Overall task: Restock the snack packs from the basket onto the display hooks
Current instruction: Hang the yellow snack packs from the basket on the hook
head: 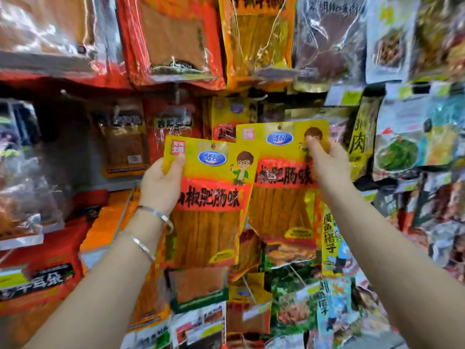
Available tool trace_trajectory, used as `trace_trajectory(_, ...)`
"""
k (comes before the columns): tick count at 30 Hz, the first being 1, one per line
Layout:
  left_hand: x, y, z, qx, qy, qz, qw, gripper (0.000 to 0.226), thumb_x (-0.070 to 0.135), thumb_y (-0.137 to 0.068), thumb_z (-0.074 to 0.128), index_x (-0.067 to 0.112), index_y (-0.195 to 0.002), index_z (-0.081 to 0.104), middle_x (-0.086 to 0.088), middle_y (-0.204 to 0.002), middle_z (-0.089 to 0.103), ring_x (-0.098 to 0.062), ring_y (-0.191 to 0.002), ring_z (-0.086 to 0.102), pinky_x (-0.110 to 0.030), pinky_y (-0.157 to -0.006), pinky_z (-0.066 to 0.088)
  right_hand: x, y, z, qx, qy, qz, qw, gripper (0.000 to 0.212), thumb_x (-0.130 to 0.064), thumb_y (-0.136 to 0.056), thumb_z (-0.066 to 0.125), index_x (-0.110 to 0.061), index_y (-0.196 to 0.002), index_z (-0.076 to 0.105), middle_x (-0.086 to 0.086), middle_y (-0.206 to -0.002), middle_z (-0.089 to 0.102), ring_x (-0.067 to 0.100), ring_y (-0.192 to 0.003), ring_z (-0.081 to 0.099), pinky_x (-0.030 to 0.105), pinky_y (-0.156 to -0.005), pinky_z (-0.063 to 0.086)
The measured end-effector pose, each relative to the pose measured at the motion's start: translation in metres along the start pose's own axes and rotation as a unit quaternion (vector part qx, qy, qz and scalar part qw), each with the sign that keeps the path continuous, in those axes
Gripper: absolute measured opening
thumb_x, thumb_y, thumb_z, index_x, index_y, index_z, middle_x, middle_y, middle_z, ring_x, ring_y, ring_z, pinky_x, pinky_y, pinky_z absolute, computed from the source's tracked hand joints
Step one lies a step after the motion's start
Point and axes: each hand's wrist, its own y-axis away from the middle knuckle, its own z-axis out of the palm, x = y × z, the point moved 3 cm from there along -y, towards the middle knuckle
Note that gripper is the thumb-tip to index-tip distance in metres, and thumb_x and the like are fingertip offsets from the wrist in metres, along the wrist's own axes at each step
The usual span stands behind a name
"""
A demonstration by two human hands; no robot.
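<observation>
Item: two yellow-and-red snack packs, clear window showing brown strips, punched hang-hole in each header. The left pack (211,197) is pinched at its ten-o'clock corner by the left hand (161,182); the right pack (281,177), raised higher, is gripped at its two-o'clock corner by the right hand (327,162). Neither is on a hook yet. At twelve o'clock, matching packs (232,117) already hang. Basket out of view; stock remaining unknown.

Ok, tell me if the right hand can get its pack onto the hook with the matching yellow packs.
Probably yes. The right hand holds its yellow pack by the top corner, hang hole uncovered, just below the matching hung packs. Nothing blocks the way, though the hook itself is too blurred to see.
</observation>
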Motion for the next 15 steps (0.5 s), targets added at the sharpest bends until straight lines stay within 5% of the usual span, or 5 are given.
trace_trajectory(6, 0.011, -0.015, 0.03, 0.057, -0.015, 0.005, 0.998, 0.035, 0.046, -0.089, 0.055, 0.026, -0.062, 0.064, 0.009, -0.061, 0.064, -0.01, -0.063, 0.06, -0.036, -0.069, 0.05, -0.006, -0.058, 0.025, -0.057, -0.085, 0.009, 0.995, 0.02, -0.044, -0.08, 0.058, -0.026, -0.076, 0.064, -0.004, -0.076, 0.066, 0.022, -0.079, 0.064, 0.043, -0.075, 0.051)
trace_trajectory(11, 0.02, -0.016, 0.051, 0.067, 0.02, -0.027, 0.997, 0.029, 0.053, -0.08, 0.056, 0.032, -0.063, 0.067, -0.002, -0.076, 0.071, -0.031, -0.08, 0.068, -0.053, -0.081, 0.053, -0.001, -0.092, 0.043, -0.101, -0.122, 0.035, 0.987, 0.019, -0.035, -0.089, 0.058, -0.023, -0.074, 0.059, -0.002, -0.076, 0.063, 0.024, -0.08, 0.064, 0.042, -0.073, 0.05)
trace_trajectory(15, 0.027, -0.006, 0.063, 0.092, 0.033, -0.026, 0.995, 0.027, 0.049, -0.082, 0.056, 0.034, -0.062, 0.067, 0.003, -0.069, 0.069, -0.022, -0.073, 0.066, -0.052, -0.08, 0.053, 0.005, -0.102, 0.052, -0.132, -0.148, 0.055, 0.979, 0.02, -0.027, -0.09, 0.057, -0.02, -0.071, 0.058, -0.001, -0.072, 0.06, 0.02, -0.074, 0.059, 0.039, -0.071, 0.048)
